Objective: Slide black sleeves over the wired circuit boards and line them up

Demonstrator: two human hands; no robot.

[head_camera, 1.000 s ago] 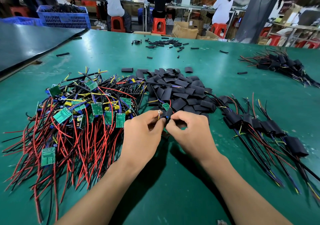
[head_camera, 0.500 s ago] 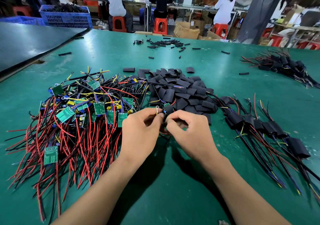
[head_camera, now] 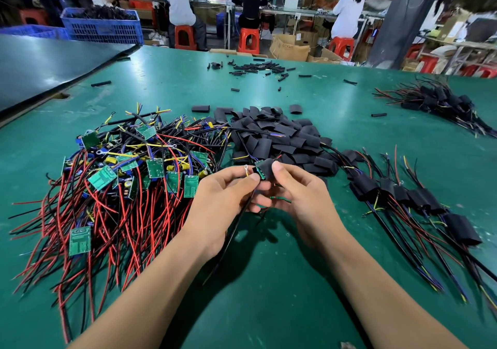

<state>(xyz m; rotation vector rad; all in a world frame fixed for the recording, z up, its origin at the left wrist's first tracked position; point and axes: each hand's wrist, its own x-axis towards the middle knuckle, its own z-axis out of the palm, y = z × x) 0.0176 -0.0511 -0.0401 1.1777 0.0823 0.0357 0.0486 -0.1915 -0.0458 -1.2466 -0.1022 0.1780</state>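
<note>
Bare boards (head_camera: 121,182) pile at my 9 o'clock, loose sleeves (head_camera: 274,136) at 12, finished row (head_camera: 403,195) at 3 for short reaches; left hand (head_camera: 223,203) pinches the board (head_camera: 260,169) wires steady, right hand (head_camera: 304,200) pinches a sleeve (head_camera: 269,168) partly over it.

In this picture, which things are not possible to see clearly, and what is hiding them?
1. Head view: how far the board is inside the sleeve; the right hand covers it.
2. Head view: the lower boards of the pile; red wires cover them.
3. Head view: the wire ends of the sleeved row; the right edge cuts them off.
4. Head view: any print on the boards; too small.
</note>
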